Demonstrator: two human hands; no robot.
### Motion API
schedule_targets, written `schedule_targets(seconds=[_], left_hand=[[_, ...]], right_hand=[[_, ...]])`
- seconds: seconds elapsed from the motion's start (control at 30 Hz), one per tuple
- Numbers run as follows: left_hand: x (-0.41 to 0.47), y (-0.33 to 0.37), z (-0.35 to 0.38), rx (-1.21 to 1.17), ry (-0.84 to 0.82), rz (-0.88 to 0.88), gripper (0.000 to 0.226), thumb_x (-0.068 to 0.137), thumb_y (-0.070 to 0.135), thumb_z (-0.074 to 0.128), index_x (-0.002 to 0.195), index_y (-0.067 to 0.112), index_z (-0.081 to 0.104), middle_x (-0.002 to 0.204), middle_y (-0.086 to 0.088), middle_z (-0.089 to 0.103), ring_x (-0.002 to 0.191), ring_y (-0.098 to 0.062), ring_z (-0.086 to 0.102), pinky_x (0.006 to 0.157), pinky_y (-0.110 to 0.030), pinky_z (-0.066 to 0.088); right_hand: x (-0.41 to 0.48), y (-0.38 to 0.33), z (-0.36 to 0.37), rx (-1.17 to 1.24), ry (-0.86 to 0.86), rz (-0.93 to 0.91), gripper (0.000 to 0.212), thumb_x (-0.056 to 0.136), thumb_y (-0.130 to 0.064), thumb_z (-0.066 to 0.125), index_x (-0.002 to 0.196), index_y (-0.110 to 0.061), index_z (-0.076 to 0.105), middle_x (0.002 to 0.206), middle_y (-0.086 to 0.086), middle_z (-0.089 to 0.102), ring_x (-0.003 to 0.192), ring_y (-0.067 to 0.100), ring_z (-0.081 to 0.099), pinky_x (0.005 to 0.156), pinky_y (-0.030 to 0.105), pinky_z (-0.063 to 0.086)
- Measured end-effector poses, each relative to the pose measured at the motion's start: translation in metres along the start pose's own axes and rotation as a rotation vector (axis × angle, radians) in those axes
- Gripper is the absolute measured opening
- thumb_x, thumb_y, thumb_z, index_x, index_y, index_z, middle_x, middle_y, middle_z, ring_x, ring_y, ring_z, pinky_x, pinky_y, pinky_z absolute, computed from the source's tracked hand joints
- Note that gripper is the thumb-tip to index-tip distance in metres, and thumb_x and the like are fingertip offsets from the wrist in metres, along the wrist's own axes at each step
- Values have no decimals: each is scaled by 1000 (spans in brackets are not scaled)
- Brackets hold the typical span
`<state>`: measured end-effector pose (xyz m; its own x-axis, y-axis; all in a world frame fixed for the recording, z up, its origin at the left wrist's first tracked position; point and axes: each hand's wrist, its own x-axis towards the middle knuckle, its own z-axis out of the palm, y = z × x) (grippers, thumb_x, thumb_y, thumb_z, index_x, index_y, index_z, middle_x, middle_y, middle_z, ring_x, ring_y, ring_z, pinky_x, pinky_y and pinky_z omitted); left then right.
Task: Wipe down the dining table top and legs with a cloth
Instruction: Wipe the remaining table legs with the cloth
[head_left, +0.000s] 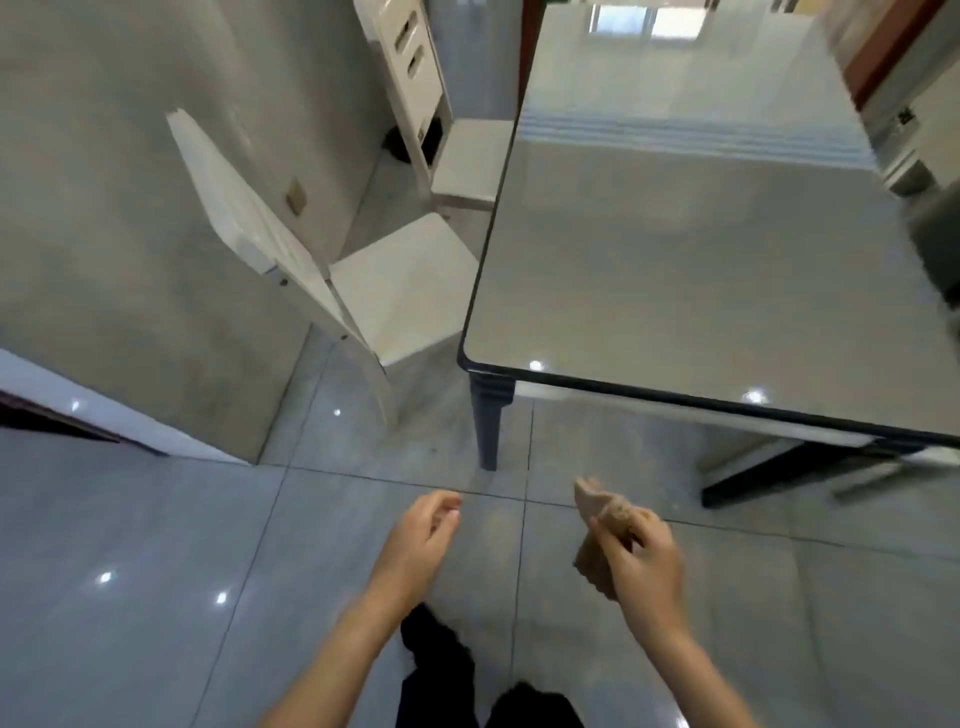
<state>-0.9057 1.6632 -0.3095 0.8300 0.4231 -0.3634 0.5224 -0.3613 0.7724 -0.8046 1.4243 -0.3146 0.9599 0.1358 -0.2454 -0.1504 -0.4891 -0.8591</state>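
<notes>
the right hand (641, 564) is clamped on a bunched tan cloth (605, 512), held in the air above the grey tiled floor (156, 545) — short of the table's near edge. the left hand (418, 535) hangs beside it, fingers loosely curled and holding nothing. the glossy dining table top (701, 270) spreads ahead to the right, its dark corner leg (488, 421) just beyond the hands. a white chair (374, 291) stands at the table's left side.

Cloth (605, 512) in right hand (641, 564)
</notes>
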Motion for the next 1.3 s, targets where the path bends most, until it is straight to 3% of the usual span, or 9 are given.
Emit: schedule_targets(seconds=[0.07,0.17,0.37,0.5,0.7,0.83,1.03,1.2,1.3], left_hand=[[-38,14,0,-3,14,-6,15,96,19,53,107,19,63,103,7,66,91,-1,60,72,0,38],[-81,15,8,-8,-19,-33,14,96,19,54,98,30,62,99,8,67,92,-3,62,78,-12,43],[-95,-20,21,-7,-106,-132,14,85,45,52,87,37,64,95,6,70,94,-11,66,90,-42,51],[-59,2,20,-22,-132,-127,16,94,20,54,84,31,61,88,3,68,82,-6,64,86,-39,50],[32,67,25,-58,-174,-37,19,94,16,54,83,29,61,85,0,66,82,-14,61,77,-27,47],[94,102,25,-46,-243,42,11,88,28,53,87,28,63,88,-1,69,82,-8,64,83,-38,51],[161,140,10,-55,-209,93,17,96,17,50,95,25,66,94,3,69,92,-10,63,85,-35,52],[170,137,2,-107,-68,18,21,81,49,47,94,40,61,93,12,69,93,-10,64,84,-39,53],[159,126,4,-173,34,-69,21,79,49,49,94,41,62,95,14,68,95,-10,64,86,-39,52]], right_hand=[[-23,5,-31,11,-6,-6,25,79,-55,67,80,-29,67,83,-8,62,73,28,65,61,52,54],[-58,2,-63,66,27,48,12,81,-30,75,86,-21,68,83,6,66,73,33,67,65,55,55],[-91,16,-91,216,86,145,11,81,0,74,88,-5,67,70,8,68,57,14,66,48,19,49],[-71,21,-93,240,140,174,11,83,0,73,92,0,66,78,12,68,56,1,64,49,18,51],[2,-4,-102,243,239,169,17,80,3,75,86,-13,69,82,8,70,66,-3,63,60,11,48],[54,-31,-113,248,290,125,22,80,0,75,86,-20,70,83,7,69,74,4,66,62,12,49],[136,-70,-116,274,216,29,19,81,-4,75,94,-17,71,86,4,72,82,14,67,70,20,52],[196,-115,-107,190,74,-132,10,86,0,69,80,1,61,89,9,61,70,-2,60,54,13,48],[234,-129,-97,87,-29,-268,22,83,-2,73,71,-13,58,87,2,59,80,9,60,68,19,50]])
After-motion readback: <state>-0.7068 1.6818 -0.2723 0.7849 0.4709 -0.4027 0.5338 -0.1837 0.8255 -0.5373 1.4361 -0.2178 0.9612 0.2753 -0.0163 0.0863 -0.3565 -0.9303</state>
